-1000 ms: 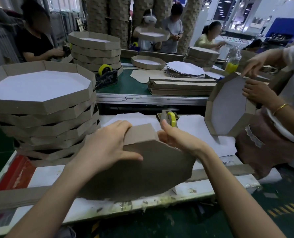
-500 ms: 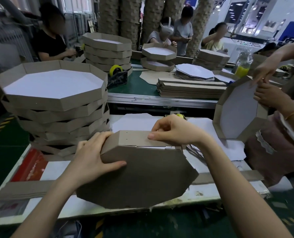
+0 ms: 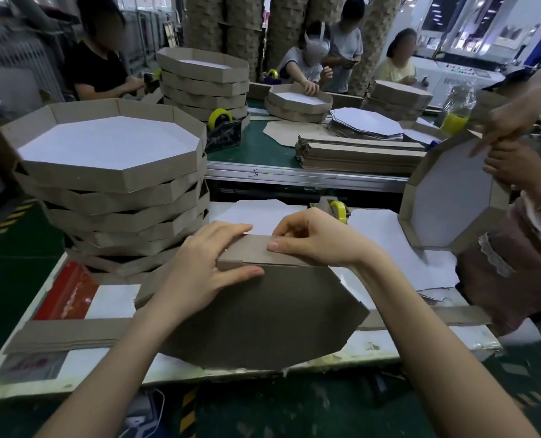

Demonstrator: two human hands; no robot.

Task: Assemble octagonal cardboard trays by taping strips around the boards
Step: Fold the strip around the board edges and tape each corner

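A brown octagonal cardboard board stands tilted on edge at the front of the white table, its brown back facing me. Along its top edge lies a folded cardboard strip. My left hand holds the board's upper left, fingers over the strip and thumb pressed on the board's face. My right hand pinches the strip at the top edge, thumb in front and fingers curled behind. A tape dispenser with a yellow roll sits just behind my right hand.
A tall stack of finished trays stands at the left. Flat strips lie along the front left. At the right a person holds an upright tray. Beyond, a green bench carries strip piles, boards, trays and another dispenser.
The board has tipped more upright. My right hand slid left along the top edge toward my left hand, and both now sit on the strip.
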